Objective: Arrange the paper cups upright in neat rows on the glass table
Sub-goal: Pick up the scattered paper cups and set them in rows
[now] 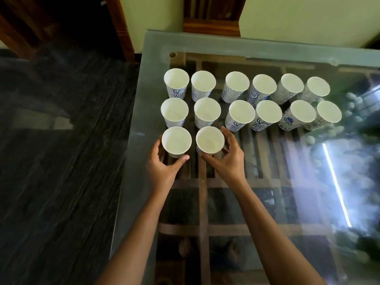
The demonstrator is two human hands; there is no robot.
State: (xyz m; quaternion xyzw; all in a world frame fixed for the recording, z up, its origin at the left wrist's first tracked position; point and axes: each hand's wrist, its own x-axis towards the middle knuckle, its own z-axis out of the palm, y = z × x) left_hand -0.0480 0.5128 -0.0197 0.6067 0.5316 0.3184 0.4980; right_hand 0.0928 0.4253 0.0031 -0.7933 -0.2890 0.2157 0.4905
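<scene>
White paper cups with blue swirl print stand upright on the glass table (148,83). The far row (237,84) and the middle row (241,112) each hold several cups. The near row has two cups at its left end. My left hand (162,167) curls around the near left cup (176,140), thumb on its near side. My right hand (230,157) wraps the near right cup (209,139), fingers along its right side. Both cups rest on the glass.
The table's left edge (131,140) drops to a dark marble floor (61,161). A wooden slatted frame (202,202) shows under the glass. A bright light reflection (337,186) streaks the right side. A wooden post (211,17) stands against the wall behind.
</scene>
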